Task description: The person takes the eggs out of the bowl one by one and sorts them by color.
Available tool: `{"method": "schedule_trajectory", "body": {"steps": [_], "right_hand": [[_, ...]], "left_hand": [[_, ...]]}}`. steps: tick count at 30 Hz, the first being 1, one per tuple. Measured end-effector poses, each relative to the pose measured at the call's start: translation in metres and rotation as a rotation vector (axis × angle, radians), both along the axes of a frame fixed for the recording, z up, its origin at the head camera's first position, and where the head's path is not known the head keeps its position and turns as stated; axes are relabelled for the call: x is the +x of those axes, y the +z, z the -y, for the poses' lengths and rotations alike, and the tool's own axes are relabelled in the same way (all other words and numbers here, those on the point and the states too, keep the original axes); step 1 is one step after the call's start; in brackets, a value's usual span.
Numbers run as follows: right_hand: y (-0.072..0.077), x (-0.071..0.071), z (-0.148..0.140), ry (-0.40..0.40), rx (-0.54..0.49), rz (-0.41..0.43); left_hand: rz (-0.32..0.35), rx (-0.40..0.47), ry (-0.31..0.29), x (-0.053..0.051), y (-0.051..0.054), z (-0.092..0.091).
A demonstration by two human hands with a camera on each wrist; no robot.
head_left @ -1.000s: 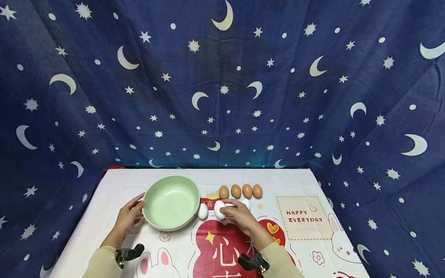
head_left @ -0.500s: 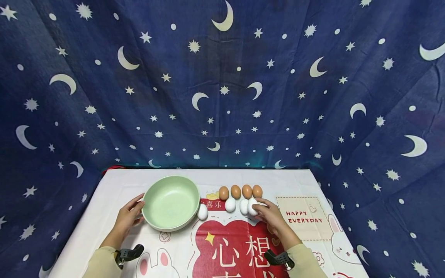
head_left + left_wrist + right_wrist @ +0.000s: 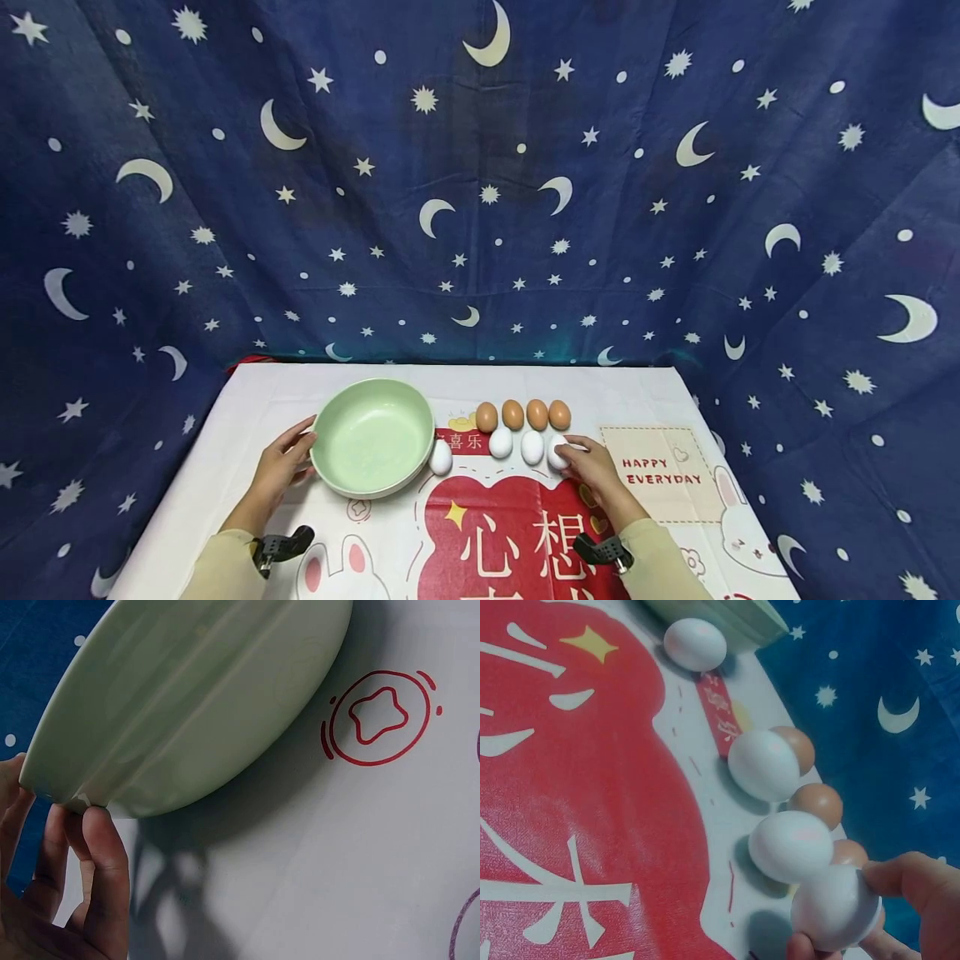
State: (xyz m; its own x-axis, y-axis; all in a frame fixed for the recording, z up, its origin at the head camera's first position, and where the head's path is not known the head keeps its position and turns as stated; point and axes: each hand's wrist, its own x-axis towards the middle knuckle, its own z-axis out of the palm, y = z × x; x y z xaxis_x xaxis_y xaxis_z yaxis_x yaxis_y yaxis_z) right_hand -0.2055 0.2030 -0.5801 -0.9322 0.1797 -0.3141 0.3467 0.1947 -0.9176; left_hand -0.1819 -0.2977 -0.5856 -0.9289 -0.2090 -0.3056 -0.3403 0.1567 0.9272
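My right hand pinches a white egg between thumb and fingertips, at the right end of a short row of white eggs. In the right wrist view, the held egg overlaps its neighbour, another white egg. Further left in that row lies a white egg, and one more white egg sits beside the bowl. At the left, my left hand holds the rim of a light green bowl. Its thumb and fingers meet the bowl's edge in the left wrist view.
Several brown eggs stand in a row just behind the white ones. A printed white cloth with red patterns covers the table. Behind the table hangs a dark blue curtain with moons and stars.
The right hand has carried its white egg rightward, past two other white eggs, to the end of their row. The left hand has stayed at the bowl.
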Motion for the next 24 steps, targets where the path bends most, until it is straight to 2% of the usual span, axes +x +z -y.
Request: {"method": "schedule_trajectory", "body": {"steps": [7,24], "right_hand": [[-0.008,-0.003,-0.001,-0.009,0.021,0.006],[-0.012,-0.007,0.002,-0.009,0.117,-0.013]], "left_hand": [[0.010,0.004,-0.003,-0.002,-0.002,0.000],[0.005,-0.015,-0.001,-0.001,0.000,-0.001]]}}
